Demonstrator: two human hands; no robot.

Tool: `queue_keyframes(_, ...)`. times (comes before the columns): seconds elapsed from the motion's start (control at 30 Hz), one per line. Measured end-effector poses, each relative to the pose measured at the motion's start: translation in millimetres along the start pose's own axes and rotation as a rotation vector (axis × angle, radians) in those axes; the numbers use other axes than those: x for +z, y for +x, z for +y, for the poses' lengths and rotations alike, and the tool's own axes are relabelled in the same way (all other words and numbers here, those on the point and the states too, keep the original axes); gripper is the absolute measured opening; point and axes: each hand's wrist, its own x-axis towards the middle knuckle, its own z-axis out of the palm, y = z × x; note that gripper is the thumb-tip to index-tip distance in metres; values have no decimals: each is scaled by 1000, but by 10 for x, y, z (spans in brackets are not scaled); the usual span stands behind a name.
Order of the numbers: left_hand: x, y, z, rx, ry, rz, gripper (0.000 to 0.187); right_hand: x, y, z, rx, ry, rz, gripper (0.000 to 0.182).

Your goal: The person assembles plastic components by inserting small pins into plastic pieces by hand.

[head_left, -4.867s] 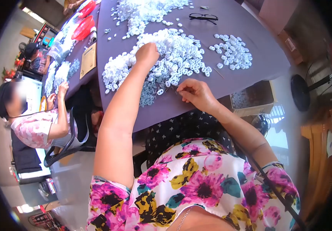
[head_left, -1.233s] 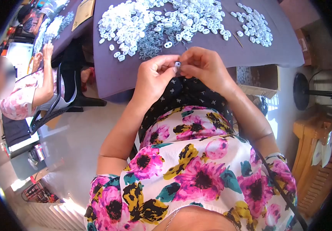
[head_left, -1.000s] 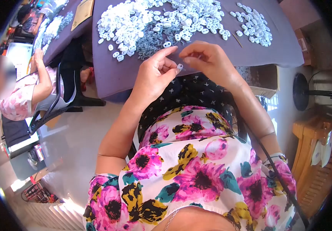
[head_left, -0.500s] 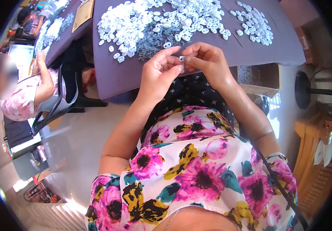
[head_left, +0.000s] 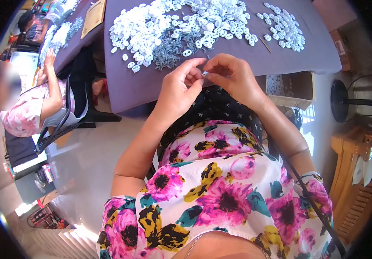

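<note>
Just over the table's near edge, my right hand (head_left: 234,78) pinches a small white plastic piece (head_left: 205,74) between thumb and fingertips; a dark hole shows in it. My left hand (head_left: 181,88) meets it from the other side, fingers curled and thumb drawn in; what lies inside those fingers is hidden. Beyond my hands spreads a large heap of white oval two-hole pieces (head_left: 220,19). A pile of small grey pin-like parts (head_left: 166,54) lies in front of it. One loose white two-hole piece (head_left: 187,52) rests close to my left fingers.
A smaller group of white pieces (head_left: 287,30) lies at the right of the purple-covered table (head_left: 238,47). A thin stick (head_left: 265,45) is nearby. Under the right edge stands an open cardboard box (head_left: 304,86). Another person (head_left: 26,101) sits at a table on the left.
Both hands have come slightly lower, toward my body, with the white piece between them. My left index finger has bent inward. The person on the left has shifted their hands slightly.
</note>
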Motion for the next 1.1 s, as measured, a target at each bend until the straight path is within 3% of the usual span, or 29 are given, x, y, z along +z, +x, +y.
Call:
queue_keyframes(0.93, 4, 42, -121, -44, 4, -49, 42, -12, -28, 67, 37, -21, -50, 12)
queue_keyframes(1.0, -60, 82, -111, -4, -15, 2, 38, -36, -15, 70, 54, 27, -51, 11)
queue_keyframes(1.1, -228, 226, -9, 141, 285, 223, 31, -93, 45, 81, 114, 139, -44, 10)
